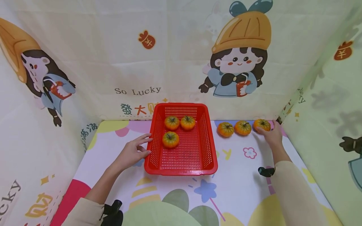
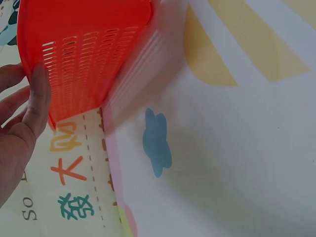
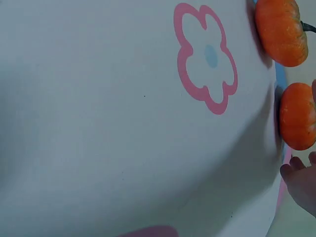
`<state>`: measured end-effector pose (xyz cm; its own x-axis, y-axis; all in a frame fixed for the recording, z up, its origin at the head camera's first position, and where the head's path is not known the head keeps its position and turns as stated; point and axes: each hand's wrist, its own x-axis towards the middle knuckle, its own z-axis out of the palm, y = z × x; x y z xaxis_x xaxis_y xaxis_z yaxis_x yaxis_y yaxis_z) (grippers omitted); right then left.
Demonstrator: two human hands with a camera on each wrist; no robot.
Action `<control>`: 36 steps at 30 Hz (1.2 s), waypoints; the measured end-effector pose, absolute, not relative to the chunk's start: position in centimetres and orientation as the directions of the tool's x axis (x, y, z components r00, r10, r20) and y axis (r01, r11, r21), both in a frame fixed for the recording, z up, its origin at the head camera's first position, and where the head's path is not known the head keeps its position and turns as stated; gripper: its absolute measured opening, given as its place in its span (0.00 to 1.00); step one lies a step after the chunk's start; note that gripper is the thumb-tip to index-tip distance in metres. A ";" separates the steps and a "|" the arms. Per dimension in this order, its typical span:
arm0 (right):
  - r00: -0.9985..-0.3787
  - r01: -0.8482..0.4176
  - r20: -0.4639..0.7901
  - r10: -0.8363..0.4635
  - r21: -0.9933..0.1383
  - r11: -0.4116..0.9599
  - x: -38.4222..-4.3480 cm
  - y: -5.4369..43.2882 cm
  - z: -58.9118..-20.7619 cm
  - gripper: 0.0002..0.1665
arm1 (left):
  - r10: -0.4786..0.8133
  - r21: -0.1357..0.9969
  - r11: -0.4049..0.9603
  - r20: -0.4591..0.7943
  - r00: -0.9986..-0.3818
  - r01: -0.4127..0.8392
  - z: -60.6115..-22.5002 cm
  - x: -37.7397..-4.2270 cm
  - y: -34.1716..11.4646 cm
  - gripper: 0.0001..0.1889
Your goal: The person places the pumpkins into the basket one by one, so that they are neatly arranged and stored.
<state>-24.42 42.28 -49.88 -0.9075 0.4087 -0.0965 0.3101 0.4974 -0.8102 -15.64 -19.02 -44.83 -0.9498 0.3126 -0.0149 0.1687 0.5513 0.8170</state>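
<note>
My left hand [image 1: 133,153] is at the left side of a red plastic basket [image 1: 212,147], its fingertips touching the rim. The left wrist view shows one digit against the basket's outer wall [image 2: 94,49]. Inside the basket are three small orange pumpkins with green tops, two at the back [image 1: 172,123] [image 1: 188,122] and one nearer the front [image 1: 170,139]. At the back right, my right hand [image 1: 272,135] holds another small pumpkin [image 1: 261,125] between thumb and fingers. In the right wrist view, that pumpkin [image 3: 297,117] is partly cut off by the frame's edge.
Two more pumpkins [image 1: 225,129] [image 1: 243,128] sit in a row between the basket and my right hand. A printed cloth [image 1: 237,175] covers the table. Patterned fabric walls [image 1: 181,62] stand behind and on both sides.
</note>
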 end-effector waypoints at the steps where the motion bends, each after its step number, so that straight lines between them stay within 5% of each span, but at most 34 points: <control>1: -0.909 0.316 -0.106 0.402 -0.806 0.501 -24.5 42.3 -50.0 0.59 | 0.313 0.818 0.551 -0.015 -0.949 0.169 -44.8 -15.7 -19.0 0.31; 15: -0.889 0.394 -0.170 0.424 -0.756 0.523 -26.4 42.7 -51.1 0.55 | 0.309 0.822 0.549 -0.029 -0.951 0.153 -44.7 -15.6 -19.0 0.31; 36: -0.928 0.285 -0.084 0.364 -0.788 0.545 -25.1 43.5 -49.1 0.56 | 0.309 0.818 0.554 -0.034 -0.951 0.151 -44.6 -15.7 -19.0 0.31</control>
<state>-25.06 43.55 -49.10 -0.9276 0.3638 -0.0842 0.2855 0.5454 -0.7880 -15.65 -19.00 -44.58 -0.9506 0.3085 -0.0339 0.1507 0.5545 0.8184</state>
